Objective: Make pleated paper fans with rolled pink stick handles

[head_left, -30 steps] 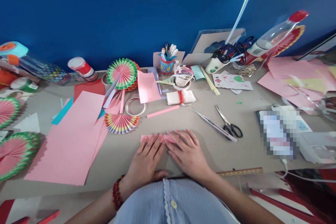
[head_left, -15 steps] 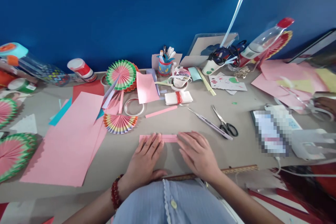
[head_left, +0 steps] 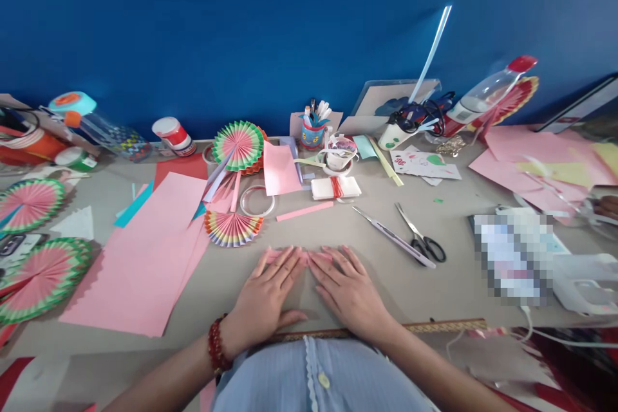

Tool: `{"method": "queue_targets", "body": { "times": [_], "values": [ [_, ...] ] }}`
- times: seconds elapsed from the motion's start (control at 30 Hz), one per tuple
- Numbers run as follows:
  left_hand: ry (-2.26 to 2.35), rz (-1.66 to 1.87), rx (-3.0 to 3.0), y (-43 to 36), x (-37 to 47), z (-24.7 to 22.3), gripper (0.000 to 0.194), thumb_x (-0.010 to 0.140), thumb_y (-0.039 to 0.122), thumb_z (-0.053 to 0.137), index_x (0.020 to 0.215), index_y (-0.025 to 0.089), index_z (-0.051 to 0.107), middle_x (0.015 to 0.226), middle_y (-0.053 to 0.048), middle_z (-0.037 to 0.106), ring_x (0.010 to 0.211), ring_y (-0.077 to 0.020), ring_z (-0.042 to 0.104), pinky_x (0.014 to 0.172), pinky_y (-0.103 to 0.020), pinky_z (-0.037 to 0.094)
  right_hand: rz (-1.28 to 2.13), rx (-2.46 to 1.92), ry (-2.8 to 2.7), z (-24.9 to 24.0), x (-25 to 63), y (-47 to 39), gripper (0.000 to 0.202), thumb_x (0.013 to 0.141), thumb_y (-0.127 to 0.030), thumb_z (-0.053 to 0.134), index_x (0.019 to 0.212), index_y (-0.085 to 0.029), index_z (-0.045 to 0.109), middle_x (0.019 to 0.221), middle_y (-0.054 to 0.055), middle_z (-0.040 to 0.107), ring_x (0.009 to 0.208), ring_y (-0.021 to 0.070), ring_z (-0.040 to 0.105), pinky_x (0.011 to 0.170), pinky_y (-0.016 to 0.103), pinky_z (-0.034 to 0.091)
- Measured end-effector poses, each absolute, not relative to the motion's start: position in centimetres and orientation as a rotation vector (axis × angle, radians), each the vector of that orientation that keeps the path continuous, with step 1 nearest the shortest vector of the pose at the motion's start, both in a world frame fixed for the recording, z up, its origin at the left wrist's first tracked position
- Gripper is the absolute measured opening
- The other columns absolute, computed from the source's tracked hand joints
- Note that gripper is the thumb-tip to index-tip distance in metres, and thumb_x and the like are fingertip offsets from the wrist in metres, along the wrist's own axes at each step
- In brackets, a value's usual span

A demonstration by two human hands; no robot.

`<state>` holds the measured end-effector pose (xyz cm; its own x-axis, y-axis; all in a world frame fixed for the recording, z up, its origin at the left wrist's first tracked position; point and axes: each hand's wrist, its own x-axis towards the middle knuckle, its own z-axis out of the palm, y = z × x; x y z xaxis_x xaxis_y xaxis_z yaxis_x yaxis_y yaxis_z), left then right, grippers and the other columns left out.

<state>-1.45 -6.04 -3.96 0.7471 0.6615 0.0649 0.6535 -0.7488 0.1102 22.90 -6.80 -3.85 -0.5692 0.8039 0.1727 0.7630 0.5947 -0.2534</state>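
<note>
A narrow folded pink paper strip lies flat on the grey table near its front edge, mostly covered by my hands. My left hand rests palm down on the strip's left part, fingers stretched out. Palm down with spread fingers, my right hand presses on the right part. The fingertips of both hands nearly meet at the middle. Scissors with black handles and a pale craft knife lie to the right. Beyond the hands is a loose thin pink strip.
Large pink sheets, a tape roll and pleated paper fans lie left. A banded white bundle and pen cup stand behind. A phone lies right; another person's hand shows at the far right edge.
My right hand has moved left along the strip, closer to my left hand, and covers more of it. The camera view has shifted slightly, so the table items appear lower and mostly further right.
</note>
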Motion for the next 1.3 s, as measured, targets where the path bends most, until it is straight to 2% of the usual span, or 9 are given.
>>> {"method": "queue_targets", "body": {
  "times": [0.2,0.33,0.4,0.5,0.7,0.9,1.03,1.13,1.3],
  "values": [
    [1.325,0.139,2.842,-7.1,-6.0,-3.9,0.081,0.097,0.063,0.040,0.158,0.013,0.024,0.159,-0.014,0.035,0.149,-0.0293,0.030,0.124,-0.049,0.010,0.220,-1.269,-2.536,-4.2,23.0,-6.8,0.040,0.101,-0.026,0.048,0.141,-0.024,0.054,0.144,0.001,0.058,0.135,0.0274,0.047,0.118,0.055,0.029],
    [1.391,0.159,2.805,-8.0,-6.9,-4.2,0.079,0.097,0.060,0.044,0.157,0.013,0.026,0.159,-0.014,0.036,0.149,-0.0305,0.030,0.122,-0.049,0.021,0.224,-1.251,-2.526,-4.4,23.2,-6.7,0.040,0.102,-0.027,0.047,0.141,-0.024,0.054,0.145,0.000,0.058,0.135,0.0275,0.046,0.117,0.055,0.029],
    [1.453,0.258,2.764,-8.0,-6.5,-4.1,0.071,0.099,0.050,0.046,0.156,0.011,0.029,0.158,-0.015,0.038,0.149,-0.0293,0.030,0.119,-0.047,0.028,0.218,-1.240,-2.518,-4.4,23.2,-6.7,0.039,0.102,-0.027,0.047,0.140,-0.024,0.055,0.144,0.000,0.058,0.135,0.0280,0.047,0.116,0.056,0.030],
    [1.444,0.385,2.760,-7.2,-5.1,-3.6,0.063,0.101,0.040,0.046,0.154,0.008,0.031,0.158,-0.017,0.038,0.149,-0.0275,0.029,0.120,-0.046,0.029,0.215,-1.239,-2.505,-4.3,22.9,-6.6,0.036,0.102,-0.027,0.046,0.137,-0.024,0.058,0.143,0.000,0.060,0.134,0.0290,0.048,0.115,0.057,0.032],
    [1.037,0.174,2.922,-5.1,-3.3,-3.4,0.087,0.094,0.069,0.040,0.157,0.010,0.025,0.161,-0.015,0.032,0.150,-0.0274,0.029,0.120,-0.045,0.028,0.186,-1.242,-2.480,-4.3,23.0,-6.6,0.036,0.102,-0.029,0.046,0.136,-0.027,0.059,0.139,0.001,0.063,0.133,0.0285,0.049,0.115,0.058,0.032],
    [1.032,0.188,2.916,-5.1,-3.6,-4.1,0.082,0.097,0.063,0.040,0.158,0.012,0.021,0.162,-0.015,0.029,0.151,-0.0253,0.026,0.121,-0.044,0.027,-0.046,-1.440,-2.352,-4.7,29.5,-6.9,0.033,0.100,-0.029,0.050,0.130,-0.029,0.064,0.129,0.003,0.069,0.128,0.0290,0.054,0.112,0.058,0.035],
    [1.098,0.215,2.901,-5.1,-3.2,-4.4,0.068,0.100,0.052,0.044,0.155,0.014,0.030,0.159,-0.014,0.037,0.147,-0.0253,0.034,0.118,-0.045,0.032,0.001,-1.400,-2.276,-3.8,29.7,-6.5,0.030,0.099,-0.027,0.053,0.127,-0.023,0.064,0.127,0.008,0.068,0.113,0.0251,0.062,0.098,0.043,0.051],
    [1.161,0.279,2.859,-4.6,-2.6,-4.2,0.044,0.102,0.036,0.049,0.141,0.016,0.050,0.151,-0.013,0.048,0.137,-0.0261,0.045,0.112,-0.044,0.039,0.096,-1.176,-2.420,-3.6,26.3,-5.3,0.025,0.099,-0.027,0.054,0.120,-0.019,0.065,0.118,0.009,0.069,0.109,0.0243,0.061,0.097,0.040,0.050],
    [1.203,0.345,2.800,-3.3,-2.0,-3.4,0.023,0.103,0.024,0.044,0.114,0.021,0.064,0.110,-0.007,0.065,0.101,-0.0221,0.059,0.088,-0.038,0.050,-0.003,-1.079,-2.592,-4.5,22.9,-3.1,0.011,0.097,-0.020,0.057,0.092,-0.021,0.067,0.091,0.004,0.068,0.087,0.0196,0.059,0.079,0.032,0.049]
  ]
}}
